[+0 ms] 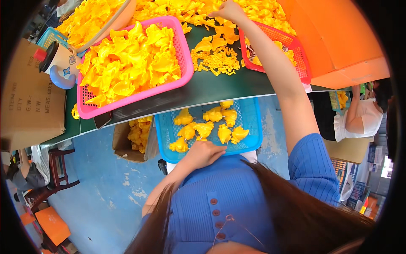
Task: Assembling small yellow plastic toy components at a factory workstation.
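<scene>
My right arm stretches across the dark green table, and my right hand (230, 12) is over the far heap of yellow plastic pieces (262, 15), fingers reaching out with nothing visible in them. Close to my body, my left hand (204, 153) is at the near rim of a blue basket (251, 146); its fingers are curled, and what they hold, if anything, is hidden. Several assembled yellow figures (224, 133) lie spread in that basket. Loose small yellow parts (222, 61) and curved yellow shells are scattered on the table (211, 89) below my right hand.
A pink basket (186, 63) heaped with yellow shells stands at the left, beside a white cup (63, 59) with a blue handle. Under my right forearm is a red basket (302, 63). Cardboard boxes (34, 97) and an orange box (338, 38) flank the table. Other people sit nearby.
</scene>
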### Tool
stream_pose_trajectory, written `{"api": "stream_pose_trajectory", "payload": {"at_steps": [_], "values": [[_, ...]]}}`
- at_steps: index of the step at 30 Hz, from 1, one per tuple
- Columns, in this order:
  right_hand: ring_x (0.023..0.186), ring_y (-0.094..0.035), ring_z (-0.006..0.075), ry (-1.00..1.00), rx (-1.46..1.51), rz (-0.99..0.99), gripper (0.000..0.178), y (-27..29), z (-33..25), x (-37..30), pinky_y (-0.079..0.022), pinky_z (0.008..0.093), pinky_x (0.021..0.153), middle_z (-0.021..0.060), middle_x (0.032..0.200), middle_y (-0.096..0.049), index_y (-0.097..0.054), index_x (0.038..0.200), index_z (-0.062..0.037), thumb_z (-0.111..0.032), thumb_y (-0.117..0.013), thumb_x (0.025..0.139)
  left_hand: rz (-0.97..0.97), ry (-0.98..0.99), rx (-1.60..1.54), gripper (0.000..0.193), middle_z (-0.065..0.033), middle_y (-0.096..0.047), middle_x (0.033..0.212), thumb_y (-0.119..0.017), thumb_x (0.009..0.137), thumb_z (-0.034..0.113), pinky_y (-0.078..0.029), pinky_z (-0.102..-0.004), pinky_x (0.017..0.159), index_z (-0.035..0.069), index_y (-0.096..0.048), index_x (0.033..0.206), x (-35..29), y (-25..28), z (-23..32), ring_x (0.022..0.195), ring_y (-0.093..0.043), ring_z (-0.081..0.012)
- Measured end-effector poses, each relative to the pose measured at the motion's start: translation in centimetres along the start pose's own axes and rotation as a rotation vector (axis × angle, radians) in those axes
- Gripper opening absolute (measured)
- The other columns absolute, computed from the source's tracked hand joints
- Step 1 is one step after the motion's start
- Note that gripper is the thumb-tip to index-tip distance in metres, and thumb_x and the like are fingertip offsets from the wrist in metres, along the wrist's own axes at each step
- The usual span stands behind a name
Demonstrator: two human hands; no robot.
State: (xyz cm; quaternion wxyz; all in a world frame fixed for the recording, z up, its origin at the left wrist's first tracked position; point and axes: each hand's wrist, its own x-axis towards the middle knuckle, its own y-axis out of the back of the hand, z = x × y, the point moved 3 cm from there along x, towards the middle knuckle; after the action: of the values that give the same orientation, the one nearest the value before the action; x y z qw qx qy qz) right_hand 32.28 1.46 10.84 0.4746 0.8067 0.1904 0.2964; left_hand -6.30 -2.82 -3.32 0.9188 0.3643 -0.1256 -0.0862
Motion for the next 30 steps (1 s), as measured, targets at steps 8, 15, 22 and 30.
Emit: {"api": "stream_pose_trajectory", "payload": {"at_steps": [8,15,22,30], "values": [[0.064,-0.062,0.0127,0.059,0.797,-0.401,0.023,1.8,-2.6,-13.7,-0.048,0.0274,0.066,0.0081,0.074,-0.065,-0.063,0.088,-0.0011,-0.022,-0.054,0.088,0.032,0.289,-0.913,0.024,-0.0055,-0.066,0.078,-0.053,0.091,0.022,-0.051,-0.0276,0.066,0.003,-0.064,0.100,0.1,-1.6,0.2,0.072,-0.064,-0.0165],[0.082,-0.056,0.0178,0.286,0.527,-0.321,0.019,-1.8,-5.9,-26.7,-0.046,0.0248,0.063,0.0075,0.088,-0.060,-0.064,0.087,-0.0020,-0.017,-0.066,0.076,0.331,0.243,-1.883,0.056,-0.0128,-0.044,0.130,-0.027,0.095,0.049,-0.050,-0.0372,0.082,0.009,-0.033,0.133,4.0,2.7,-0.3,0.114,-0.048,-0.0251],[0.072,-0.055,0.0186,-0.032,0.822,-0.520,0.022,-1.8,-4.4,-24.2,-0.045,0.0287,0.063,0.0079,0.083,-0.059,-0.066,0.091,-0.0046,-0.017,-0.069,0.073,0.425,0.454,-2.018,0.049,-0.0135,-0.051,0.122,-0.033,0.095,0.043,-0.053,-0.0314,0.074,0.008,-0.038,0.129,2.6,2.2,-1.9,0.100,-0.058,-0.0233],[0.078,-0.054,0.0249,0.249,0.054,0.268,0.024,-5.5,-2.9,-21.9,-0.044,0.0347,0.066,0.0083,0.080,-0.054,-0.067,0.089,-0.0051,-0.019,-0.071,0.071,0.436,0.260,-1.941,0.050,-0.0126,-0.048,0.124,-0.029,0.097,0.039,-0.049,-0.0310,0.075,0.006,-0.034,0.134,2.7,4.1,-0.6,0.094,-0.054,-0.0169]]}}
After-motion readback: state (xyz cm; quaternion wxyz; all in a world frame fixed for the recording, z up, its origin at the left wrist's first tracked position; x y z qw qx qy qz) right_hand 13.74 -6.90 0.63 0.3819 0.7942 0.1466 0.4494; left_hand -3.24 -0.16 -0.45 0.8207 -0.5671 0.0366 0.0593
